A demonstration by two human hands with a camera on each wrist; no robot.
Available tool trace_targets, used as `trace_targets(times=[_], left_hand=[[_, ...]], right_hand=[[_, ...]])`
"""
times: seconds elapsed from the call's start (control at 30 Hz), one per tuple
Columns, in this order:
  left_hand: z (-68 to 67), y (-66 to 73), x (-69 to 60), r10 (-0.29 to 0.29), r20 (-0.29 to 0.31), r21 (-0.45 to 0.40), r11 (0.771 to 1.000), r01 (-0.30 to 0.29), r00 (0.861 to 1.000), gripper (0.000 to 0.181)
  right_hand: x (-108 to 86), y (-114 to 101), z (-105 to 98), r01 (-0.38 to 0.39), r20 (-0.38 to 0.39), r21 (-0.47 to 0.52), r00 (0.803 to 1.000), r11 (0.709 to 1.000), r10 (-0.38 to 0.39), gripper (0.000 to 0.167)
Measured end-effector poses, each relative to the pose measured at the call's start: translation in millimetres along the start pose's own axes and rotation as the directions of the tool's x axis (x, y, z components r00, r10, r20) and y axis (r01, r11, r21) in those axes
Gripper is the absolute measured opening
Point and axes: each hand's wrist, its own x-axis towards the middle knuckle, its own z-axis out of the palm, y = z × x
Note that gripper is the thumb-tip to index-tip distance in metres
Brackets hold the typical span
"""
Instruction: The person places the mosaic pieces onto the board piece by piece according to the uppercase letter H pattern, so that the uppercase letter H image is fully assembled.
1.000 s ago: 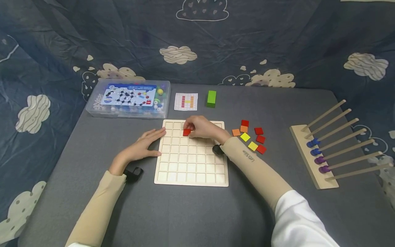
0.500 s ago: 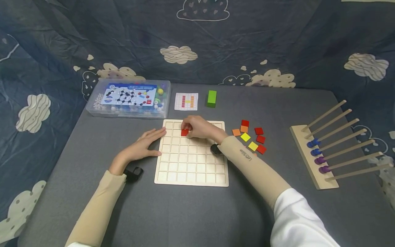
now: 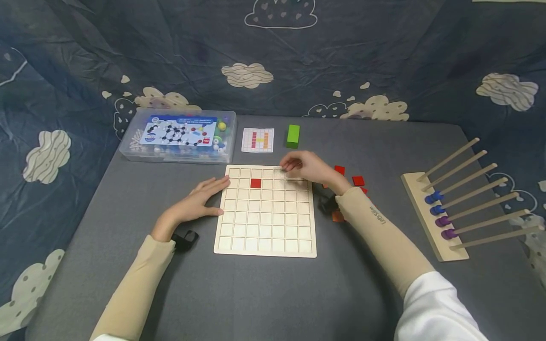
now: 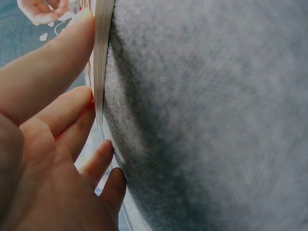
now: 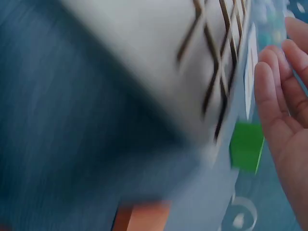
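- Head: a red square tile (image 3: 255, 183) lies in the wooden grid board (image 3: 264, 218), second row from the far edge, third column from the left edge. The left hand (image 3: 199, 201), fingers spread, touches the left edge. The right hand (image 3: 310, 168), loosely curled, hovers at the far right corner.
- Left wrist: thumb and fingertip meet the board's edge.
- Right wrist: fingers slightly bent, nothing visible held; a green block (image 5: 247, 147) stands beyond the board.
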Motion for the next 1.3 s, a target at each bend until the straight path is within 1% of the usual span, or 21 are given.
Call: trace_targets(times=[0.1,0.2,0.37,0.47,0.6,0.77,0.9,0.97,1.13,1.3], left_hand=[[0.8,0.4,-0.1,-0.004,-0.004,0.018,1.000,0.004,1.000,0.085],[2.0,1.0,-0.5,-0.016,-0.005,0.031,0.999,0.016,1.000,0.087],[3.3,1.6,-1.3,-0.025,-0.011,0.034,0.999,0.026,1.000,0.088],[3.1,2.0,-1.8,-0.026,-0.012,0.039,0.999,0.026,1.000,0.088],[2.8,2.7,-2.1,-0.025,-0.011,0.042,0.999,0.026,1.000,0.087],[2.6,2.8,-2.3,-0.023,-0.011,0.041,0.999,0.024,1.000,0.087],[2.6,3.0,-2.7,-0.028,-0.012,0.040,0.999,0.029,1.000,0.087],[2.7,3.2,-2.9,-0.031,-0.012,0.041,0.999,0.032,0.999,0.087],[3.0,3.6,-2.7,-0.034,-0.013,0.044,0.998,0.035,0.999,0.087],[3.0,3.3,-2.6,-0.032,-0.013,0.046,0.998,0.033,0.999,0.087]], right_hand=[[-12.7,11.3,-18.8,-0.035,-0.044,0.032,0.998,0.999,0.036,0.028],[-25.9,22.8,-36.1,-0.075,-0.106,0.039,0.991,0.996,0.078,0.030],[-47.5,40.1,-59.6,-0.163,-0.198,0.068,0.965,0.984,0.174,0.032],[-58.5,49.6,-70.5,-0.218,-0.227,0.072,0.947,0.973,0.229,0.035],[-70.6,61.2,-81.4,-0.260,-0.257,0.075,0.928,0.963,0.270,0.038],[-81.9,70.7,-87.5,-0.250,-0.279,0.089,0.923,0.964,0.265,0.037],[-85.6,72.8,-86.3,-0.259,-0.274,0.087,0.922,0.962,0.273,0.037],[-85.5,73.4,-84.7,-0.270,-0.265,0.081,0.922,0.959,0.282,0.037],[-82.3,74.7,-80.4,-0.284,-0.236,0.039,0.929,0.958,0.285,0.038],[-77.6,74.7,-77.1,-0.295,-0.241,-0.022,0.929,0.955,0.281,0.038]])
